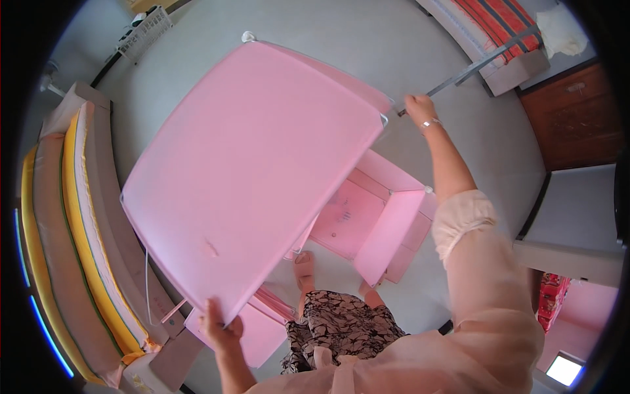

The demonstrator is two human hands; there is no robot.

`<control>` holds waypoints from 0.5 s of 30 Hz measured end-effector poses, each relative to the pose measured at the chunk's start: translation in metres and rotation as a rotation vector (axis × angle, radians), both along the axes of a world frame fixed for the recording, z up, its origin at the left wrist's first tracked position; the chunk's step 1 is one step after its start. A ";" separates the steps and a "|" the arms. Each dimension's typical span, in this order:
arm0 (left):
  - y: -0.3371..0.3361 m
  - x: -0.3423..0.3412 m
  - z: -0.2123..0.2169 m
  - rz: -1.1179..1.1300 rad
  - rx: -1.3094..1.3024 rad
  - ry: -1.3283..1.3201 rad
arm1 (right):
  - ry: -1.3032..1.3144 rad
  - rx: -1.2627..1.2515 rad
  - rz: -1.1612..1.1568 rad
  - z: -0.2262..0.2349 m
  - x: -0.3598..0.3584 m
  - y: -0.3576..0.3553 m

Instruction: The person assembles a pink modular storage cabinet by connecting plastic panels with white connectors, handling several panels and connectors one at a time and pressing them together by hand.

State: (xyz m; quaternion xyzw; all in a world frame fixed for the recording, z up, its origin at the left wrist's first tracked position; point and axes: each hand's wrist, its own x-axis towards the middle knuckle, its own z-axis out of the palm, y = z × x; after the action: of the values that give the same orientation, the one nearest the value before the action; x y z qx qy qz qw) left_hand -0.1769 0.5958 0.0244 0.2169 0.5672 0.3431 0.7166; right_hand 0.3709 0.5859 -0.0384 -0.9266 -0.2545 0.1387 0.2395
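Observation:
A large pink plastic-panelled box (252, 164) with thin metal frame edges is tilted in front of me. A white connector (248, 37) caps its far corner. My left hand (222, 326) is closed on its near edge, thumb and fingers at the corner. At the upper right my right hand (420, 110) makes a fist around the end of a long grey metal bar (469, 71), just beside the box's right corner. Below the box stands an open pink compartment (348, 220) with panel walls. More pink panels (262, 328) lie by my left forearm, partly covered.
A long sofa with yellow-edged cushions (79, 230) lines the left. At the upper right is a bed or bench with a red striped cover (489, 26); a brown wooden cabinet (571, 118) is below it. A white rack (146, 34) stands far left. My feet are beside the compartment.

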 end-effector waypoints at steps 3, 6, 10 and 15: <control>0.003 0.008 0.020 -0.003 0.117 0.016 | 0.089 -0.043 0.067 -0.021 -0.005 -0.038; 0.003 0.018 0.019 -0.032 0.162 0.022 | 0.408 0.274 -0.254 -0.046 -0.017 -0.056; -0.005 0.011 0.014 -0.076 0.146 -0.029 | 1.098 0.490 -0.287 -0.029 -0.020 -0.061; -0.026 0.007 -0.034 -0.118 -0.008 0.055 | 1.342 0.635 -0.227 -0.007 -0.074 -0.070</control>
State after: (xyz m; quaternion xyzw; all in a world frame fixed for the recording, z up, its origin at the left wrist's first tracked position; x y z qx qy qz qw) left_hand -0.1702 0.5696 -0.0100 0.2566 0.5743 0.2917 0.7206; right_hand 0.2965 0.5161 -0.0457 -0.5498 0.0156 0.5682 0.6120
